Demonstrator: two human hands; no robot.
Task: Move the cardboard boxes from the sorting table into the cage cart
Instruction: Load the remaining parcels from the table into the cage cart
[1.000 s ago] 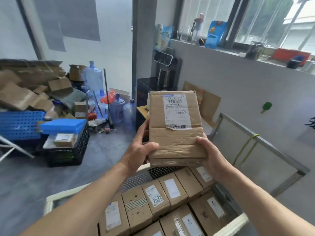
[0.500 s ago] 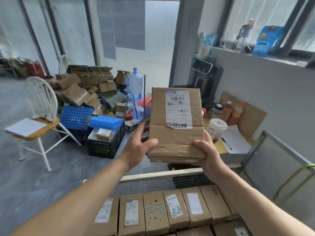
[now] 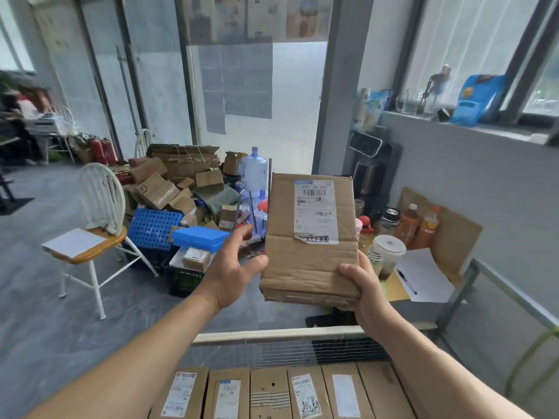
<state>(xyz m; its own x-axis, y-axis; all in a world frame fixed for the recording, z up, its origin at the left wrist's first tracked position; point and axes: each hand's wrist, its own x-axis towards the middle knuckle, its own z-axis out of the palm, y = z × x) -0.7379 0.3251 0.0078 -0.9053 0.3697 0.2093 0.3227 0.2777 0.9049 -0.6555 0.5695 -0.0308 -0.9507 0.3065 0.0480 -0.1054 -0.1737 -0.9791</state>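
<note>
Gripping brown labelled cardboard box (image 3: 308,267) at near corner with right hand (image 3: 366,293), left hand (image 3: 233,267) spread open alongside. Support underneath, then lower into wire cage cart (image 3: 272,335).

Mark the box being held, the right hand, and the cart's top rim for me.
held box (image 3: 308,267), head view, creased face below the label
right hand (image 3: 367,293), head view, back of the hand
cart rim (image 3: 257,335), head view, pale top bar

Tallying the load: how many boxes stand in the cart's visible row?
6 boxes, side by side in one row at the bottom edge, behind the cart's mesh; the right forearm may hide more.
</note>
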